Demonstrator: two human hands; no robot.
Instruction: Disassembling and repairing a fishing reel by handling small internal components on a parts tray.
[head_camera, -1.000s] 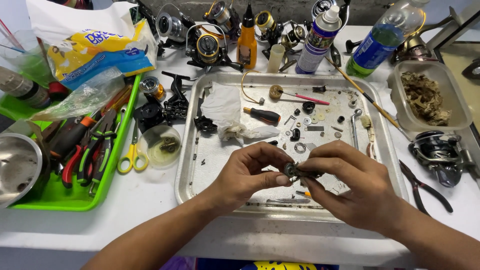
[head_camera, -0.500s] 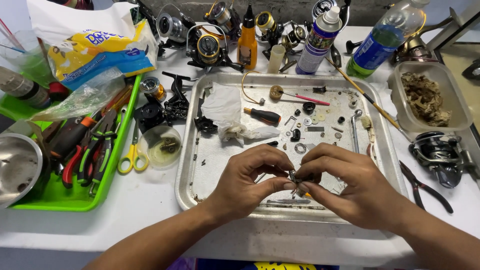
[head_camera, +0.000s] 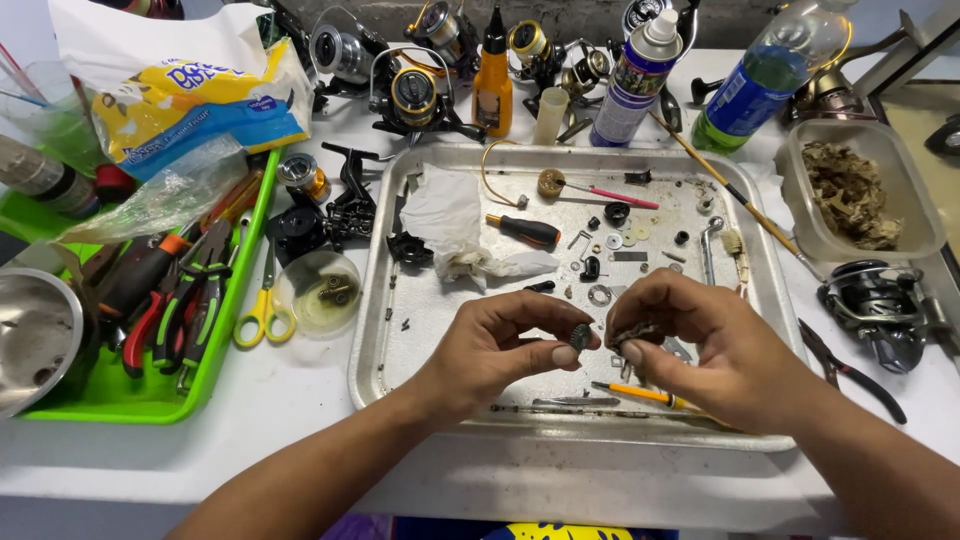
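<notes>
A small dark round gear-like metal part (head_camera: 579, 336) is pinched between the thumb and forefinger of the left hand (head_camera: 500, 345), its grip clamped on the part, just above the near half of a shallow rectangular metal tray (head_camera: 372, 330). Just beside it, the right hand (head_camera: 700, 345) has its grip closed on a small grimy metal assembly (head_camera: 636, 334); the two pieces are close, and whether they touch cannot be told.

Under the hands, the tray holds a thin yellow-handled tool (head_camera: 640, 394) and a long thin metal rod (head_camera: 570, 410) near its front rim. Further back in the tray lie scattered small washers, screws and rings (head_camera: 610, 250), a short screwdriver with a black and orange handle (head_camera: 525, 231), a crumpled white tissue (head_camera: 450, 215) and a pink-handled brush (head_camera: 600, 188).

Left of the tray stands a small clear round cup (head_camera: 318, 292) with a few small metal parts in it, next to yellow-handled scissors (head_camera: 262, 300). A bright green plastic tray (head_camera: 140, 395) holds pliers and red-handled tools, with a round steel bowl (head_camera: 35, 335) at its left end. On the right, a clear rectangular plastic tub (head_camera: 860, 190) contains brownish tangled debris; a dark fishing reel (head_camera: 880, 305) and black pliers (head_camera: 850, 368) rest near it on the white worktop (head_camera: 300, 440). Along the back stand more reels, an orange squeeze bottle (head_camera: 492, 75), a spray can (head_camera: 635, 75) and a clear bottle of blue liquid (head_camera: 765, 75).
</notes>
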